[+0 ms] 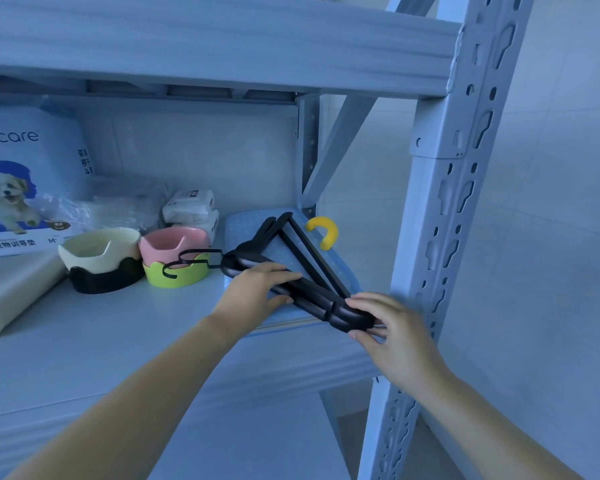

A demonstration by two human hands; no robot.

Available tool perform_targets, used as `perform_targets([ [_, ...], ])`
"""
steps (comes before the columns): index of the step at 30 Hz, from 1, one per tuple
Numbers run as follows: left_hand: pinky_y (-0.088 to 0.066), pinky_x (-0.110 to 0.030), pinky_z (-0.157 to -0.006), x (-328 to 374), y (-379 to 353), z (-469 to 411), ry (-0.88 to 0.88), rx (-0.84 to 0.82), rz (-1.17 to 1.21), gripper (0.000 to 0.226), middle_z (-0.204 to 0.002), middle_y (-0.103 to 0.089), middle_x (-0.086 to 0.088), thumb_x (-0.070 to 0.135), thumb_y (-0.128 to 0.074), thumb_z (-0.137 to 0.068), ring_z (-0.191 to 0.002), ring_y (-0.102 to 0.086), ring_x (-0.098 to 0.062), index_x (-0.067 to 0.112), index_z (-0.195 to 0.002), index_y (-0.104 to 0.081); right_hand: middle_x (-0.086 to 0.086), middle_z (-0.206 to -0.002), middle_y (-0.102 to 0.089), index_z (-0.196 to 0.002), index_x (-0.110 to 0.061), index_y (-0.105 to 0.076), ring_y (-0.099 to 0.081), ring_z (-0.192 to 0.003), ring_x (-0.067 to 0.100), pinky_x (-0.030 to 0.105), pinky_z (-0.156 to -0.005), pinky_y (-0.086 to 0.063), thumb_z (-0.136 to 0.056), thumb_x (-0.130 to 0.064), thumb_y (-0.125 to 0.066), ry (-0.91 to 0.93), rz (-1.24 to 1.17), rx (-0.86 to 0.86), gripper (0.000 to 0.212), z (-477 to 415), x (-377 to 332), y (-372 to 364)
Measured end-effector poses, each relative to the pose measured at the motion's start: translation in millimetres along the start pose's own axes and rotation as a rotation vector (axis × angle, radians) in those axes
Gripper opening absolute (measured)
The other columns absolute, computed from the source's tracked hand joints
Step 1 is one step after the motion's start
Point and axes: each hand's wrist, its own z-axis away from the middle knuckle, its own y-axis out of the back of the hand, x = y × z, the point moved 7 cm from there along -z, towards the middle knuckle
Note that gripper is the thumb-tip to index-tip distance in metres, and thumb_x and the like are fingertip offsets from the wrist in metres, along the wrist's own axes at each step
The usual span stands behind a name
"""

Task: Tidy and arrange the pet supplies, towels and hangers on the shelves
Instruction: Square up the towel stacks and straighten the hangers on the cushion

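Observation:
A stack of black hangers (293,251) lies on a folded blue dotted towel (276,252) at the right end of the shelf (118,327), hooks pointing left. My left hand (257,292) holds the stack's near arm between thumb and fingers. My right hand (383,323) pinches the stack's right end beside the shelf post (444,209). A yellow hook (324,230) lies behind the hangers on the towel.
Left of the hangers stand a pink bowl on a green base (174,251) and a cream bowl on a black base (99,261). Behind them are wipe packs (191,209), a pet pad bag (18,181) and clear plastic. A rolled sheet (11,292) lies far left.

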Motion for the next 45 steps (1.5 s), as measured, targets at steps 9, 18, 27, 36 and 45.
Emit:
perform_targets([
  [9,-0.043,-0.022,-0.089,-3.1,2.0,-3.1,-0.022,0.014,-0.063,0.042,-0.127,-0.053,0.013,0.035,-0.067,-0.084,-0.114,-0.051,-0.007,0.039,-0.124,-0.056,-0.023,-0.118,-0.053,-0.117,-0.021,-0.063,-0.053,-0.105,-0.007,0.01,-0.084,-0.049,-0.077,-0.005,-0.073,0.018,0.037,-0.075,0.044,-5.1,-2.4,3.7],
  [18,-0.045,-0.023,-0.087,-22.2,22.5,0.3,-0.001,0.03,-0.102,0.052,-0.128,-0.051,0.016,0.04,-0.068,-0.081,-0.116,-0.049,-0.007,0.04,-0.13,-0.05,-0.015,-0.124,-0.059,-0.12,-0.025,-0.061,-0.052,-0.115,-0.001,0.026,-0.095,-0.047,-0.081,-0.042,-0.067,0.021,0.143,-0.132,0.043,-35.4,-29.1,-0.4],
  [27,-0.044,-0.024,-0.086,-73.2,38.3,-17.7,-0.021,-0.05,-0.116,0.049,-0.125,-0.05,0.021,0.033,-0.07,-0.081,-0.112,-0.05,-0.006,0.039,-0.126,-0.052,-0.007,-0.107,-0.063,-0.111,-0.024,-0.063,-0.059,-0.098,0.011,0.031,-0.082,-0.05,-0.086,-0.033,-0.063,-0.047,0.291,-0.239,0.027,-78.1,-55.8,-56.2],
  [36,-0.039,-0.026,-0.098,-103.5,26.5,-36.2,-0.091,-0.261,-0.205,0.062,-0.15,-0.024,0.021,0.036,-0.061,-0.087,-0.129,-0.039,-0.006,0.051,-0.138,-0.029,-0.004,-0.11,-0.063,-0.124,-0.021,-0.056,-0.056,-0.101,0.014,0.02,-0.073,-0.036,-0.085,-0.031,-0.064,-0.132,0.554,-0.216,0.04,-83.5,-35.7,-77.8],
  [45,-0.04,-0.026,-0.089,-86.6,27.4,-44.6,-0.223,-0.232,-0.239,0.054,-0.146,-0.029,0.019,0.035,-0.055,-0.091,-0.12,-0.046,-0.009,0.044,-0.14,-0.032,-0.004,-0.112,-0.064,-0.127,-0.024,-0.054,-0.056,-0.1,0.015,0.024,-0.079,-0.045,-0.087,-0.029,-0.064,-0.201,0.548,-0.174,0.042,-78.4,-30.7,-70.5],
])
